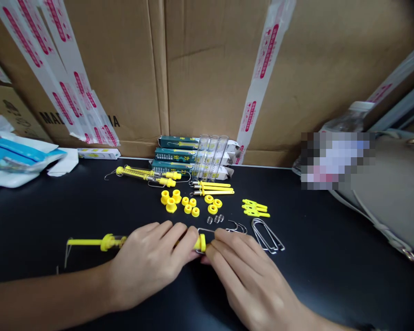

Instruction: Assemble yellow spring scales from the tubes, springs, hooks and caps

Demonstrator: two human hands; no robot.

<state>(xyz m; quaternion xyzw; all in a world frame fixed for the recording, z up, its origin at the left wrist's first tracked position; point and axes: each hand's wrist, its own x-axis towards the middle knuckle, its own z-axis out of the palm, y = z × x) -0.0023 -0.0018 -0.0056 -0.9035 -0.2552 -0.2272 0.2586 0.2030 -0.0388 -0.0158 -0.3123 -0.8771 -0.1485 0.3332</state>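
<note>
My left hand (158,248) is wrapped round the clear tube of a yellow spring scale (106,242), which lies level across the front of the table. A yellow rod with a thin wire hook sticks out to the left of that hand. On the other side, the scale's yellow end cap shows beside my right hand (244,269). Those fingers are closed at a bent metal wire loop (205,229) by the cap; the fingertips are mostly hidden. Behind the hands lie yellow flanged caps (171,205), small yellow rings (213,209), little springs (215,219) and metal hooks (240,227).
Two spring scales (141,174) lie farther back, near green boxes (175,154) with clear tubes (212,156) on top. Yellow rods (217,186), flat yellow pieces (255,208) and wire loops (267,236) lie to the right. A bottle (352,117) and bag (393,197) stand farther right, cardboard (207,69) behind.
</note>
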